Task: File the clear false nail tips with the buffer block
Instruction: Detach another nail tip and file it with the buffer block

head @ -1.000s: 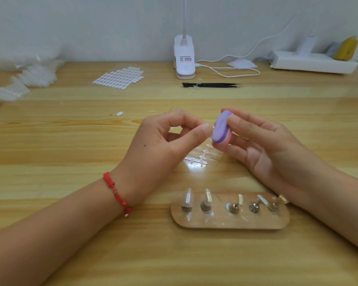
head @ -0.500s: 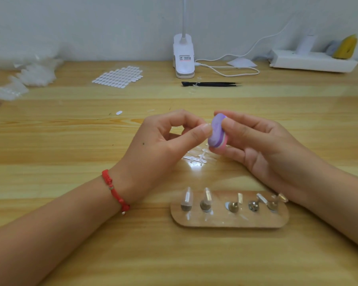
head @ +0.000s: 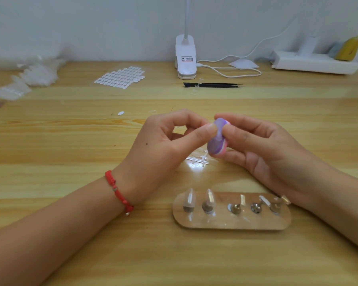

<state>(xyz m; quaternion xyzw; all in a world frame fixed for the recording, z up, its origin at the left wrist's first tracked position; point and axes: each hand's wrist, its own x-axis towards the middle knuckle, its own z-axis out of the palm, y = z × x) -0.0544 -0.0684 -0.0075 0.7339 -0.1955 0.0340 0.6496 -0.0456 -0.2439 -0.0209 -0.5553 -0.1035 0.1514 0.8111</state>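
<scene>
My right hand [head: 267,153] grips a small oval buffer block [head: 216,145], purple with a pink layer, held upright above the table. My left hand [head: 163,149] has thumb and forefinger pinched together against the block's purple face. The clear nail tip in that pinch is almost wholly hidden by the fingertips. Nearer to me lies a wooden stand [head: 232,222] with several metal pegs. Two clear tips [head: 189,198] stand on its left pegs.
A clear plastic sprue [head: 198,159] lies on the table under my hands. Farther back are black tweezers [head: 213,85], a white clip lamp base [head: 185,58] with its cable, a sheet of adhesive tabs [head: 120,77], bags of nail tips [head: 35,75] and a white power strip [head: 314,62].
My right hand has brought the buffer block left and a little down, tight against my left thumb and forefinger. The left hand has stayed almost where it was.
</scene>
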